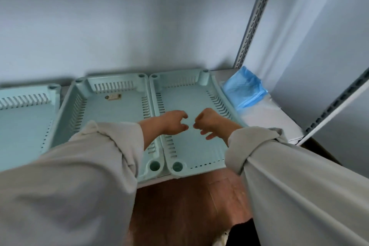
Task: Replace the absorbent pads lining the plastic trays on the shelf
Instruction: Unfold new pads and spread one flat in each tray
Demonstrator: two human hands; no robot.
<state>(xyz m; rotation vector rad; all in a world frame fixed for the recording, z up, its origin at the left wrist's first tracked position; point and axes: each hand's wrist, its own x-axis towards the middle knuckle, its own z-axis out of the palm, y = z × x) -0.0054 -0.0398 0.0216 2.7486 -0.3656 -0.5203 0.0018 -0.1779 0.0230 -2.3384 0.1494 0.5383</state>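
Three pale green plastic trays sit side by side along the shelf (265, 120), their long sides running front to back. Your hands are both over the right tray (191, 154), which lies nearest the shelf's right end, its front rim overhanging the shelf's front edge a little. Your left hand (172, 124) reaches in across the shared rim between this tray and the middle tray (111, 106); its fingers are curled loosely with the thumb and forefinger tips apart, and you hold nothing that shows. Your right hand (206, 123) is just beside it, almost knuckle to knuckle, fingers bent inward; whether they pinch anything you cannot tell, since the tray floor and any thin lining share one colour.

The middle tray touches the right tray rim to rim, so there is no gap between them. A small pale scrap (113, 97) lies on its floor near the back wall. The left tray (26, 106) stands slightly apart from the middle one and runs off the picture's left edge.

To the right of the right tray the shelf is bare white up to its right edge, giving you open room there. A folded blue pad (244, 90) rests at the back right corner of the shelf, against the slotted upright post (255, 18) and touching the right tray's back corner. Behind the trays the wall rises close.
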